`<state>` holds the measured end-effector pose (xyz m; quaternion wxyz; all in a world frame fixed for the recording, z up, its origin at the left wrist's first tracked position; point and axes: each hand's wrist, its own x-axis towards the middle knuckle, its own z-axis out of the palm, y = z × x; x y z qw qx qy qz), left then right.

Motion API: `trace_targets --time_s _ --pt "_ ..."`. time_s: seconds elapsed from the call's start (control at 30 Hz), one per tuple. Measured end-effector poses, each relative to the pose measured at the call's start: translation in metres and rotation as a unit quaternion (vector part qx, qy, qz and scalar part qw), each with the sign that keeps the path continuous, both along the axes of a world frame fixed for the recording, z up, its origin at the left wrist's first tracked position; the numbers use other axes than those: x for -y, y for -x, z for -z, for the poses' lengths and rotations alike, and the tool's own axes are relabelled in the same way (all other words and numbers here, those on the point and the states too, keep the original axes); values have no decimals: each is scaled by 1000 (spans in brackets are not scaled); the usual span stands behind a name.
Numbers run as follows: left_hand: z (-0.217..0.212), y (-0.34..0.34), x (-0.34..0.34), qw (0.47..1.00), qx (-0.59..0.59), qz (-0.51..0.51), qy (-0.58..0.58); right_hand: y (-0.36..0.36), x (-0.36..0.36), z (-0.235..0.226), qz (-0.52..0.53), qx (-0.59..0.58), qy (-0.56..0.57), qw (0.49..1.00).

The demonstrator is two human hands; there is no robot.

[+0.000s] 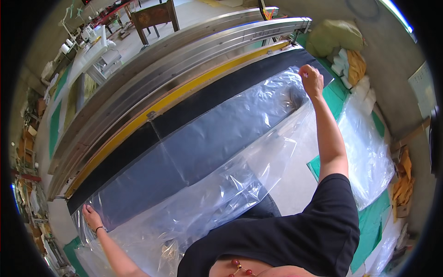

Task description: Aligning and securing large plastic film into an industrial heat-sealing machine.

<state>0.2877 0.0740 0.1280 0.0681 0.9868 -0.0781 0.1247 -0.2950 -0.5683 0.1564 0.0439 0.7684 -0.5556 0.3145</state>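
Note:
A wide clear plastic sheet (230, 182) lies over the long black work surface (184, 115) and hangs down over its near edge to my lap. My right hand (312, 81) is closed in a pinch on the sheet's edge at the far right end of the surface. At the near left end, my left hand (92, 218) holds the sheet's other side with fingers bent on it. The plastic is stretched between both hands, wrinkled near the right one and loosely folded below. Behind the surface runs a long metal machine bar with a yellow strip (198, 85).
On the right, a pile of clear plastic sheets (364, 143) lies on green cloth (330, 99). Sacks (334, 39) lean against the wall at the far right. A wooden chair (154, 18) and a sewing machine (90, 33) stand beyond the metal bars.

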Motion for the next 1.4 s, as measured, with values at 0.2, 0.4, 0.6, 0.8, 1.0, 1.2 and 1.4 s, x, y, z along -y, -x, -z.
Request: trace_targets --time_s 0.2,0.4,0.6,0.8,1.0,1.2,1.4 --pt "-4 3 -3 1000 4 16 8 22 -26 4 26 -7 -172 985" --pt "3 -6 -5 999 18 50 7 42 40 35 -24 73 -57 995" --pt "1 -10 -7 999 -2 40 -21 39 61 23 14 137 -227 964" --pt "-3 -3 3 1000 -12 27 -7 47 45 2 -149 211 -310 915" --pt "-10 5 10 1000 -13 14 -7 53 56 4 -72 278 -333 898" --pt "-10 8 11 1000 -7 13 -12 24 53 15 130 1 -121 984" --pt "-8 4 13 1000 -2 20 -2 27 51 5 126 18 -156 980"
